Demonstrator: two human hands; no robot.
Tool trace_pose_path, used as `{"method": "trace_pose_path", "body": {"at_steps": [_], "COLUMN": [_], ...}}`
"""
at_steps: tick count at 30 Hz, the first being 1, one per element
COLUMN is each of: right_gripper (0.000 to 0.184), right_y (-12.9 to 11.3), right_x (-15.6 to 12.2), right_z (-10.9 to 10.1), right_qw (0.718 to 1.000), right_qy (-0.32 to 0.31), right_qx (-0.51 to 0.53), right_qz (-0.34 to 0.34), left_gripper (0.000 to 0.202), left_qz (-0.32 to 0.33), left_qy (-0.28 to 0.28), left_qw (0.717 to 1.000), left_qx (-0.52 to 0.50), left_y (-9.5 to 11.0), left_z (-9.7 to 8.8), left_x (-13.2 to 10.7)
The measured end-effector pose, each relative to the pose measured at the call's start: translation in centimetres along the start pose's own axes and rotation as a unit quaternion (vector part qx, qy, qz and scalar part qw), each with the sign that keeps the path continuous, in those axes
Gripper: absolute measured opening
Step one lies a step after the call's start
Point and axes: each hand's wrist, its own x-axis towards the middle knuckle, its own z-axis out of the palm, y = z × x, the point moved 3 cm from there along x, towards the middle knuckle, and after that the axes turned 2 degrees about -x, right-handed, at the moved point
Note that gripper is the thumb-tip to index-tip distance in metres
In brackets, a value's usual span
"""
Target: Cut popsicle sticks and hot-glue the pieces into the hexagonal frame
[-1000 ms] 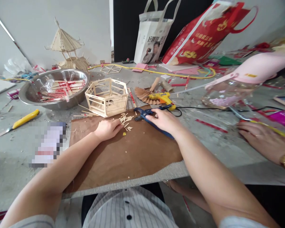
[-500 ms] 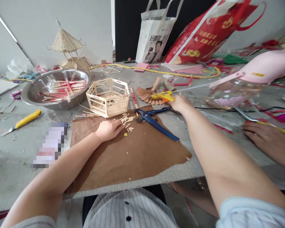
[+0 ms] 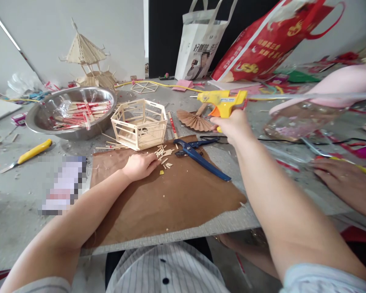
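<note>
Brown sheet (image 3: 158, 207) spread in front of the hexagonal stick frame (image 3: 138, 136) (reference point), presumably to catch drips and offcuts. Steel basin (image 3: 57, 134) left of frame, corralling red-marked sticks (image 3: 90, 110), likely stock kept within reach. Frame itself upright at the sheet's far edge, top uncovered, so its rails look easy to get at. Blue cutter (image 3: 205, 162) right of and nearer than frame, apart from both hands, presumably leaving them free. Yellow glue gun (image 3: 222, 103) in the air, right of frame, nozzle pointing left; right hand (image 3: 237, 127) wrapped firmly round its handle, fingers by the orange trigger, a hold suited to squeezing. Left hand (image 3: 139, 166) on the sheet just in front of frame, fingers curled beside short stick pieces (image 3: 162, 152); cannot tell whether anything is pinched.

Writing: red bag (image 3: 262, 44), behind and right of frame, yellow characters, not safely readable. White bag (image 3: 187, 42), behind frame, nearer it: dark characters beginning 好咖, remainder unclear. Glue gun: pale label, illegible
</note>
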Motion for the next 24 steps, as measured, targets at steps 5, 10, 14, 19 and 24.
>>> {"method": "trace_pose_path", "body": {"at_steps": [5, 10, 14, 19, 24], "right_gripper": [0.030, 0.040, 0.026, 0.030, 0.032], "right_y": [-1.9, -2.3, -2.2, -2.0, -0.8], "right_x": [-3.4, -4.9, -5.3, -5.3, -4.6], "right_z": [0.4, 1.6, 3.1, 4.2, 4.6], "right_qw": [0.962, 0.959, 0.973, 0.975, 0.984], "right_qy": [-0.049, -0.074, -0.092, -0.147, -0.126], "right_qx": [0.268, 0.274, 0.213, 0.163, 0.101], "right_qz": [-0.014, -0.023, -0.014, -0.039, -0.078], "left_gripper": [0.035, 0.035, 0.037, 0.042, 0.042], "left_qz": [-0.008, -0.005, 0.020, 0.049, 0.060], "left_qy": [-0.006, -0.004, 0.001, 0.007, 0.011], "left_qw": [1.000, 1.000, 1.000, 0.997, 0.996], "left_qx": [-0.002, 0.003, 0.022, 0.052, 0.064], "left_y": [0.1, 0.1, 0.3, 0.7, 0.7], "left_z": [-0.1, 0.0, 0.0, 0.1, 0.1], "left_x": [0.0, 0.0, -0.1, -0.2, -0.2]}}
